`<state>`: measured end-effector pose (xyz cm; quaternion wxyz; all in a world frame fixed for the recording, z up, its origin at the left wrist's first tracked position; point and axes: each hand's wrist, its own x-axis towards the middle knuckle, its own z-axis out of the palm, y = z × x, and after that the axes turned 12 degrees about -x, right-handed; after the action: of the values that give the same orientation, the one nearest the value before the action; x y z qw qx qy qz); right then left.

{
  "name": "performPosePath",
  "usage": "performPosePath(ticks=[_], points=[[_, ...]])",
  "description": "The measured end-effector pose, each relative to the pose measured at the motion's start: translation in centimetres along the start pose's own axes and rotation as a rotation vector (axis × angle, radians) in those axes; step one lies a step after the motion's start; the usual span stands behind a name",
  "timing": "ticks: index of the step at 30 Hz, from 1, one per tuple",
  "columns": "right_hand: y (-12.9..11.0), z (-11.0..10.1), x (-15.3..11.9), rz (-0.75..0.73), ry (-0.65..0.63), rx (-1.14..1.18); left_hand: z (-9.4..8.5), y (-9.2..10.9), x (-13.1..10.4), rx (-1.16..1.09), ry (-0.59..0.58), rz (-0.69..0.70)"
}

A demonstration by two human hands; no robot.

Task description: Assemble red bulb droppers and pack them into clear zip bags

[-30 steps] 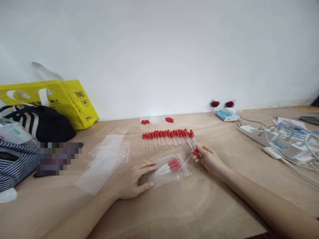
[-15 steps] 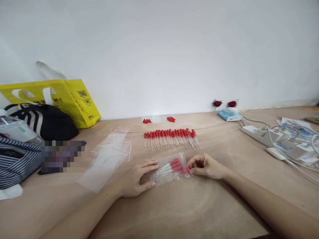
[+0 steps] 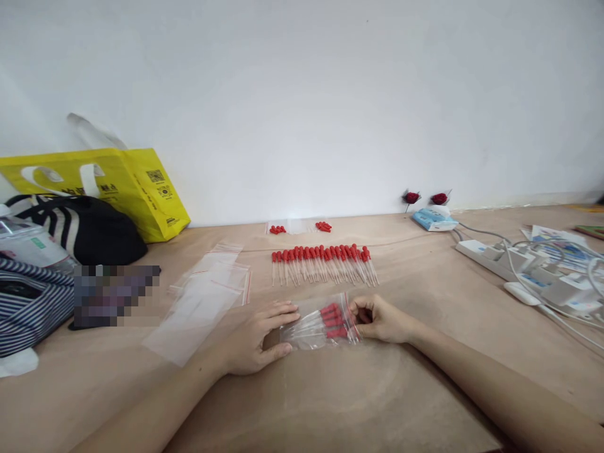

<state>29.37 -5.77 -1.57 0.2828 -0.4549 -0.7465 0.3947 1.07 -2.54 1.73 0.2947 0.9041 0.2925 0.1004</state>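
Clear zip bag [image 3: 317,327] of red-capped droppers [image 3: 331,318], left hand [image 3: 252,340] flat on it; right hand [image 3: 380,319] pinching its mouth

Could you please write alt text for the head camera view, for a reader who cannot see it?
Two bare hands work on a small clear bag of red-capped droppers on a wooden table: the left hand presses its closed end flat, the right hand pinches its open end. Behind lie a row of droppers and spare bags.

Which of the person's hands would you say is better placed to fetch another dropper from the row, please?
Probably the right hand: it sits at the zip bag's open end, just below the row of droppers, while the left hand lies flat pinning the bag's other end.
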Motion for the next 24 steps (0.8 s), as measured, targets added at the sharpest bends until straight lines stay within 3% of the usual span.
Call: performPosePath(ticks=[2, 4, 7, 9, 12, 16, 24], points=[[0.4, -0.5, 0.0, 0.006, -0.033, 0.037, -0.1, -0.1, -0.1, -0.007, -0.006, 0.011], [1.2, -1.3, 0.3, 0.024, 0.034, 0.063, -0.1, -0.2, -0.1, -0.015, -0.011, 0.016], [2.9, -3.2, 1.7, 0.128, 0.381, -0.056, -0.2, -0.1, -0.1, -0.014, -0.02, -0.002], [4.1, -4.9, 3.1, 0.292, 0.646, -0.239, -0.2, 0.0, -0.1, -0.005, -0.025, -0.011], [5.7, -7.5, 5.4, 0.409, 0.807, -0.321, -0.2, 0.0, 0.0, 0.008, -0.027, -0.012], [7.0, -9.4, 8.1, 0.502, 0.885, -0.342, -0.3, 0.1, -0.1, -0.005, -0.024, -0.005], [7.2, -9.2, 9.6, 0.483, 0.843, -0.183, -0.3, 0.0, -0.3, -0.046, -0.014, 0.0]])
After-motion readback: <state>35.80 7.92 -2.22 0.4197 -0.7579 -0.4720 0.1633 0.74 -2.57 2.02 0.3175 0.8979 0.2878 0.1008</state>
